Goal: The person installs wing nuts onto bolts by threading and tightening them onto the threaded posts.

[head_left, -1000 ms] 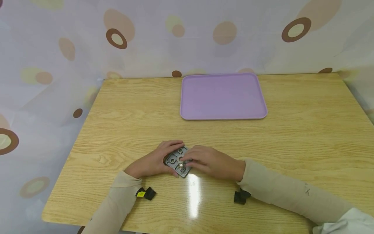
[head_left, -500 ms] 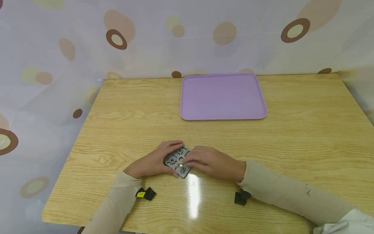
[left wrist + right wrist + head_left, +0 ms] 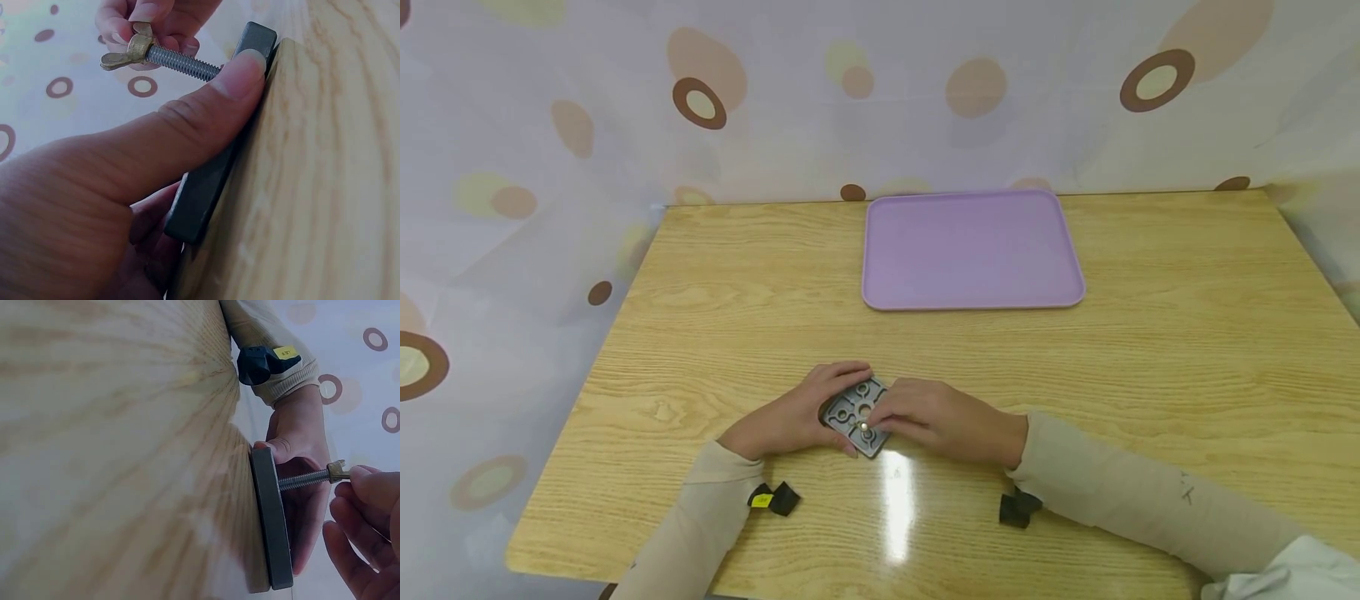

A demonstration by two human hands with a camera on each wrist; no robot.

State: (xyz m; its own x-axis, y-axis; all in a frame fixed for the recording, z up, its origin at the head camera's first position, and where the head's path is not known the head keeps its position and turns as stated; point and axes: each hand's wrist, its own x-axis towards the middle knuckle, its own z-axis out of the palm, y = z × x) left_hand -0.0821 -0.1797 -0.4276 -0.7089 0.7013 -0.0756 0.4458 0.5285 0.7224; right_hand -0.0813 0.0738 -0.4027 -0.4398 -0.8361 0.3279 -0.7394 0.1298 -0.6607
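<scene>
A grey metal plate (image 3: 853, 423), square with round holes and raised ribs, lies on the table, turned like a diamond. My left hand (image 3: 797, 415) grips it from the left, thumb on the near edge and fingers along the far edge. From the plate rises a threaded bolt (image 3: 184, 62) with a brass wing nut (image 3: 139, 49) at its free end. The fingertips of my right hand (image 3: 951, 417) pinch a wing of that nut, as the right wrist view shows. In that view the bolt (image 3: 303, 481) stands out between plate and nut.
A lilac tray (image 3: 973, 250) lies at the back of the wooden table (image 3: 737, 308). Behind it hangs a pale curtain (image 3: 925, 142) with brown rings and dots. Black wrist straps hang beneath both sleeves.
My right fingertips have shifted slightly around the wing nut, closing in on it. The left hand and the plate stay in place.
</scene>
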